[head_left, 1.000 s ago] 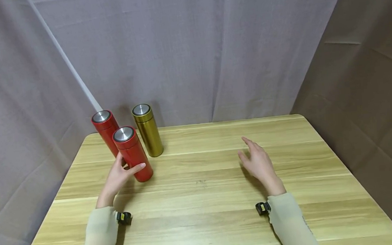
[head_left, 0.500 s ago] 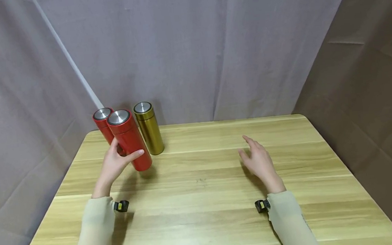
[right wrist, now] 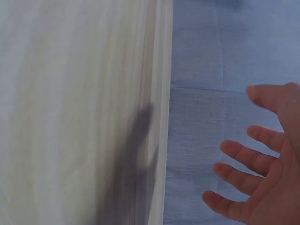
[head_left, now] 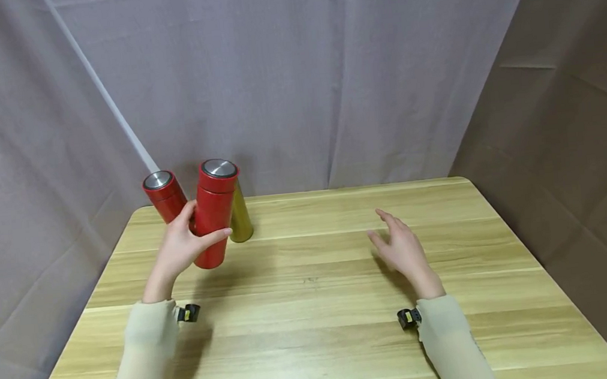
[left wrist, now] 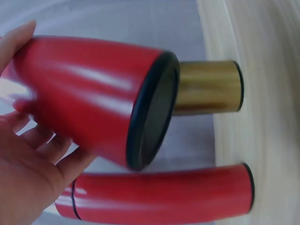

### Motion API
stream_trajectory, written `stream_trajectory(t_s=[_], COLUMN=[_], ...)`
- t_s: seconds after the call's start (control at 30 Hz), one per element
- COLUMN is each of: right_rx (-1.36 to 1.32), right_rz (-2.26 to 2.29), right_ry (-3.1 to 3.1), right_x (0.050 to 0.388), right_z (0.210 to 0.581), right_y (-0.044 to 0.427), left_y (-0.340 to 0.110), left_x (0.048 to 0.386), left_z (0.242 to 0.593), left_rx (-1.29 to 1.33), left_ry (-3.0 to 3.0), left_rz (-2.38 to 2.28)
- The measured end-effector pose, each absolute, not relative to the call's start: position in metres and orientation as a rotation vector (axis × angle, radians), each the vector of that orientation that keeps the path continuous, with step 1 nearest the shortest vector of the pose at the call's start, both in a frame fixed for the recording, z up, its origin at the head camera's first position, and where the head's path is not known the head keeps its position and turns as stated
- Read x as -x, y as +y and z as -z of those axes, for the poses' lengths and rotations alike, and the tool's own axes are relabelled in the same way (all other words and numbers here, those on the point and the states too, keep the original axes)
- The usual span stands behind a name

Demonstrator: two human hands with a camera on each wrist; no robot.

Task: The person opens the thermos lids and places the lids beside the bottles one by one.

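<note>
My left hand (head_left: 181, 248) grips a red thermos bottle (head_left: 215, 215) round its body, thumb across the near side. The bottle is off the table and tilted, its steel lid leaning right; its dark base (left wrist: 154, 112) shows in the left wrist view. A second red thermos (head_left: 166, 198) stands behind my left hand, its lower part hidden in the head view. Partly covered by the held bottle, a gold thermos (head_left: 241, 219) stands at the back. Over the right half of the table, my right hand (head_left: 402, 252) holds nothing, fingers relaxed and spread in the right wrist view.
The wooden table (head_left: 316, 333) has rounded back corners. Grey cloth (head_left: 272, 84) hangs behind it and on the left, and a brownish cloth wall (head_left: 564, 130) stands on the right. Each wrist carries a small black camera (head_left: 408, 317).
My left hand has lifted the red thermos off the table. The bottle has swung from leaning left to leaning right, now covering part of the gold one. The right hand stays put.
</note>
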State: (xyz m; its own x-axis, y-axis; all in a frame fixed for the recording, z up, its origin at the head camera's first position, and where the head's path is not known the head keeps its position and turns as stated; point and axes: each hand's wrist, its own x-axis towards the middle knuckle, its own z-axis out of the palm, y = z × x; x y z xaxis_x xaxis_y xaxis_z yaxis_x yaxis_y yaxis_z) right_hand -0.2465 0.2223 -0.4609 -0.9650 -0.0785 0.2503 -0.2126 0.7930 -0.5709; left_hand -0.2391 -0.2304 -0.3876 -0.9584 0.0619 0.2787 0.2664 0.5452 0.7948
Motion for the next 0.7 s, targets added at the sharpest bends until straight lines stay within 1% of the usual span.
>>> stream_trajectory(t_s=[0.27,0.53,0.7], right_rx=[-0.263,-0.344,-0.402], right_rz=[-0.960,-1.307,-1.394], right_ry=[-2.746,-2.684,-2.662], right_x=[0.248,0.248,0.246], right_z=[0.460,0.450,0.441], right_y=[0.226,0.231,0.227], left_y=[-0.205,-0.179,-0.167], left_x=[0.241,0.244,0.244], left_z=[0.381,0.387,0.394], left_rx=[0.420,0.489,0.527], left_ry=[-2.664,-2.719,-2.730], left_rz=[1.085,0.972,0.939])
